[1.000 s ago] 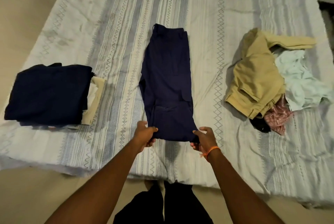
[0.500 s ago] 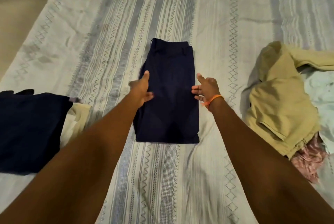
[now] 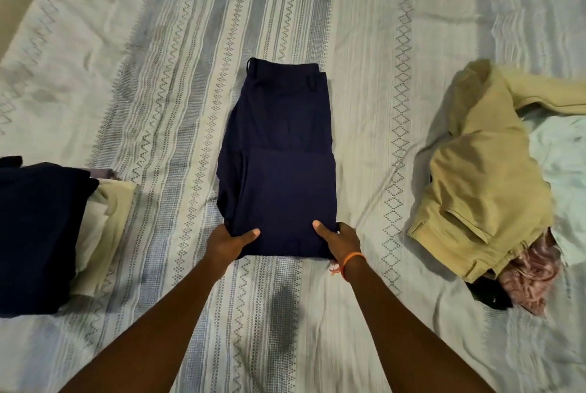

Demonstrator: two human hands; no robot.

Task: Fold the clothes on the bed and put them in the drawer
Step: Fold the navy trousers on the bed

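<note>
At the near edge of the navy trousers (image 3: 279,164), both corners are being pinched by the left hand (image 3: 229,242) and right hand (image 3: 340,240), fingers being hidden underneath.

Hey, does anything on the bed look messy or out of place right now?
Yes. At the right, tan trousers lie crumpled over a pink garment and a pale one, all unfolded. A dark smudge marks the bedspread near the near edge. The navy trousers look neatly folded, left hand and right hand gripping them.
</note>
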